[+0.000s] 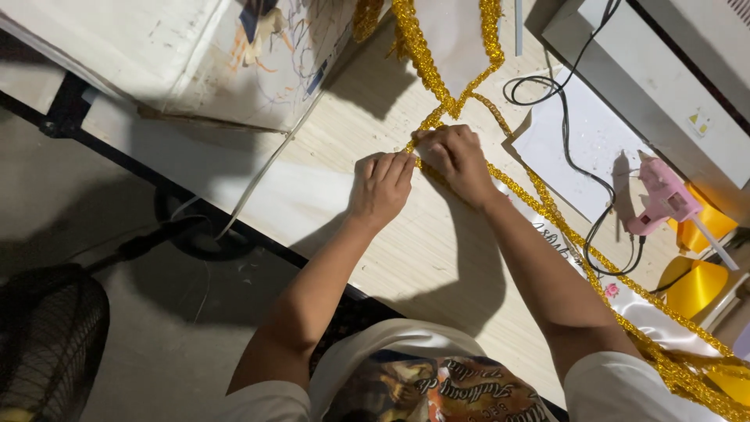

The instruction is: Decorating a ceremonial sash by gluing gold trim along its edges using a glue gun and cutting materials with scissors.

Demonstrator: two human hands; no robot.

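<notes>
Both sets of fingertips pinch the gold glitter trim (461, 101) where its strands cross on the wooden table (437, 258): the left hand (380, 187) curls down on it, the right hand (457, 160) pressing just beside. Right of that crossing stands a pink glue gun (664, 199), its black cord (578, 168) looping near the trim. If the glue is hot, pressed fingers could burn; the loose cord might snag.

Both hands, left hand (380, 187) and right hand (455, 159), pinched on gold glitter trim (547, 207), wooden table (437, 258).
</notes>
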